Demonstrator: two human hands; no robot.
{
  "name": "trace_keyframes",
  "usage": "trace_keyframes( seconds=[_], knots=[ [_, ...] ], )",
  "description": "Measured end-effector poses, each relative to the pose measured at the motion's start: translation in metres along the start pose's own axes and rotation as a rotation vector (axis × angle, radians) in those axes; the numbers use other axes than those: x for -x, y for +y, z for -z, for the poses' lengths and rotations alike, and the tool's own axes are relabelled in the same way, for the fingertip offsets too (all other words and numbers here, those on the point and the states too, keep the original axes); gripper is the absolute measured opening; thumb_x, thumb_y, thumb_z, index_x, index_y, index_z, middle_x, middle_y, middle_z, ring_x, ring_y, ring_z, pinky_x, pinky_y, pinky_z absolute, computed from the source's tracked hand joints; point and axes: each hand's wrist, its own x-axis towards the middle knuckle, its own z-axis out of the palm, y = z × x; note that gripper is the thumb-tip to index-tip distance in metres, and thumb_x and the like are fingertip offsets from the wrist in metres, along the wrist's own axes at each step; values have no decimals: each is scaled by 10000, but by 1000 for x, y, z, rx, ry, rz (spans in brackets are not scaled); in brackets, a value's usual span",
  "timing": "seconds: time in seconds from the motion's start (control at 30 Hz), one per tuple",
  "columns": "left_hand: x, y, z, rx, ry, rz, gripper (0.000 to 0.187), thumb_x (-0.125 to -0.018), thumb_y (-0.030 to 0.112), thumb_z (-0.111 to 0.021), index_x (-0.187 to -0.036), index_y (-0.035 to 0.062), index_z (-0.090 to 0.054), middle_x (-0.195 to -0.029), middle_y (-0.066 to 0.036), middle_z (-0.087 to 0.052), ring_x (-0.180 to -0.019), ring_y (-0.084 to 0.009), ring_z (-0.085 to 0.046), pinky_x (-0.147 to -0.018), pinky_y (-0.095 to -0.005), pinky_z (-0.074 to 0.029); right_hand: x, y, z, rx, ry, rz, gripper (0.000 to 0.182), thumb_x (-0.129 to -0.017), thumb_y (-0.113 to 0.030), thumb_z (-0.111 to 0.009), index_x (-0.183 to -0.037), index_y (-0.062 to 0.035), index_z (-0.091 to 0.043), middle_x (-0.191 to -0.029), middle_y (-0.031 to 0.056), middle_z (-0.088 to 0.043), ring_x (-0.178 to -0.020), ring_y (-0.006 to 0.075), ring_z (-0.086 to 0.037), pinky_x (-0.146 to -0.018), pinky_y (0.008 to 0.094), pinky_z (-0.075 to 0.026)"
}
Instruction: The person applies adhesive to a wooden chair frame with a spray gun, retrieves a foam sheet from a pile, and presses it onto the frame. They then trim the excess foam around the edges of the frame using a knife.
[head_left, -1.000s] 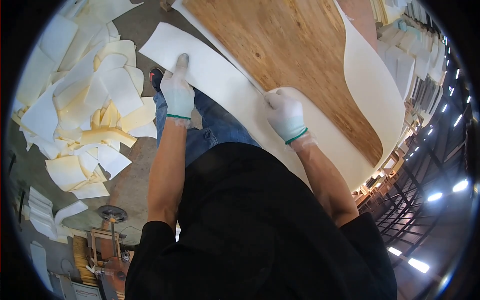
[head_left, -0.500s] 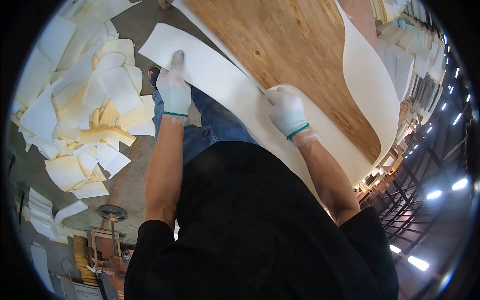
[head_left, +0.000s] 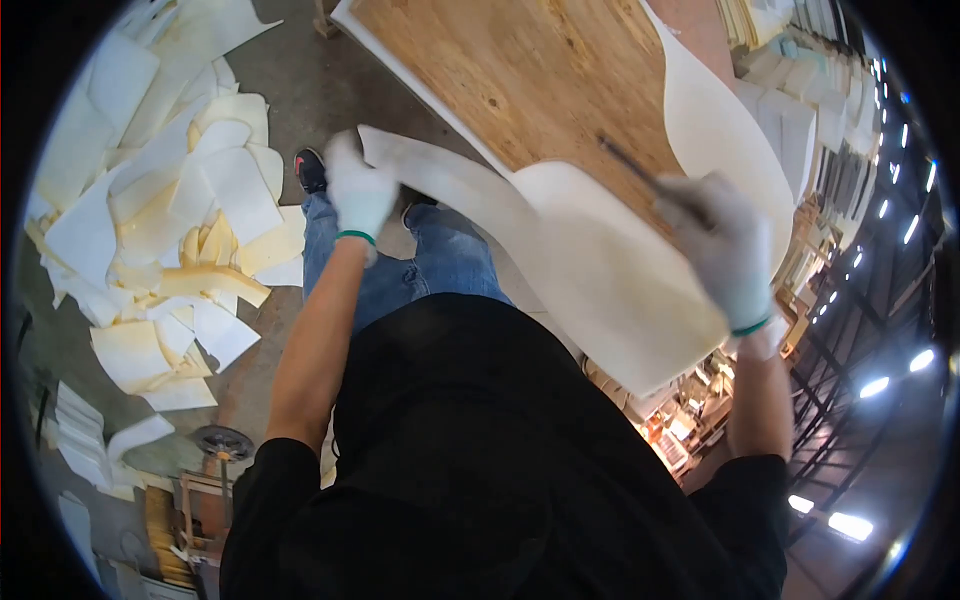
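Observation:
My left hand (head_left: pixel 360 190), in a white glove with a green cuff, grips the end of a long white foam strip (head_left: pixel 445 168). That strip runs on into a wider foam sheet (head_left: pixel 625 290), which drapes over the near edge of a wooden board (head_left: pixel 480 75). Above the board's right part is my gloved right hand (head_left: pixel 720 245), blurred by motion and closed round a knife. The dark, narrow blade of the knife (head_left: pixel 630 160) points up and left, clear of the foam.
A heap of white and yellowish foam offcuts (head_left: pixel 190 220) covers the floor at left. More foam sheets (head_left: pixel 790 120) are stacked at the right. A wheel (head_left: pixel 222 442) on a wooden-framed stand is at lower left. My shoe (head_left: pixel 310 170) shows beyond my left hand.
My right hand has lifted off the foam and swung right with the knife. My left hand has turned and drawn nearer the strip's end, and the strip now sags and curves.

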Motion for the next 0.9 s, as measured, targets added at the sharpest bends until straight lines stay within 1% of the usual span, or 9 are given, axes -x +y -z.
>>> trace_keyframes(
  seconds=[0.07,0.13,0.27,0.3,0.33,0.37,0.57,0.7,0.9],
  knots=[
    [37,28,-7,279,-233,-353,483,-849,357,-705,-1181,16,-622,-1177,-209,-645,-1102,-365,-624,-946,-420,-503,-23,13,16,15,-26,66,181,-816,-63,-731,-995,-32,-725,-809,118,-651,-728,229,-643,-657,317,-497],
    [76,69,-22,577,-543,12,562,-838,422,-748,-1200,7,-632,-1104,-194,-701,-1075,-302,-667,-958,-366,-500,-48,26,17,57,-106,290,168,-823,-59,-716,-988,-29,-719,-818,123,-652,-741,245,-645,-674,329,-504],
    [120,112,-41,840,-791,247,489,-892,336,-731,-1176,-53,-643,-1092,-137,-713,-1005,-192,-677,-896,-295,-516,-80,58,-21,72,-285,575,149,-829,-80,-704,-975,-55,-719,-823,110,-654,-750,270,-639,-691,335,-507],
    [132,116,-52,853,-777,263,489,-892,336,-731,-1176,-53,-643,-1092,-137,-713,-1005,-192,-677,-896,-295,-516,-84,56,-32,63,-363,586,135,-832,-96,-699,-963,-71,-718,-837,100,-659,-761,286,-636,-699,349,-508],
    [143,118,-62,1099,-701,398,456,-901,317,-725,-1163,-50,-651,-1077,-121,-711,-978,-164,-670,-867,-282,-517,-89,55,-41,55,-439,599,121,-835,-111,-694,-951,-87,-717,-850,91,-664,-772,302,-632,-708,363,-510],
    [148,118,-70,1340,-605,519,423,-911,298,-719,-1151,-46,-659,-1061,-105,-709,-952,-137,-662,-839,-269,-518,-98,62,-54,142,-426,766,97,-841,-139,-680,-929,-112,-710,-867,68,-660,-800,305,-639,-707,394,-516],
    [145,132,-67,1411,-497,625,382,-919,250,-707,-1134,-63,-661,-1002,-88,-706,-848,-118,-651,-753,-263,-523,-119,75,-106,287,-458,978,139,-801,-121,-695,-937,-143,-715,-763,63,-581,-729,291,-612,-618,404,-498],
    [144,134,-57,1448,-505,734,363,-939,227,-683,-1168,-54,-661,-1018,-65,-699,-870,-99,-649,-762,-231,-514,-119,67,-113,419,-594,932,146,-843,-142,-607,-953,-172,-699,-835,63,-605,-820,290,-642,-675,424,-526],
    [140,130,-63,1433,-514,780,366,-914,223,-703,-1130,-71,-672,-1001,-94,-708,-857,-136,-655,-767,-267,-524,-120,63,-114,390,-641,921,122,-837,-142,-606,-929,-159,-684,-825,58,-594,-824,278,-643,-662,415,-531]
  ],
)
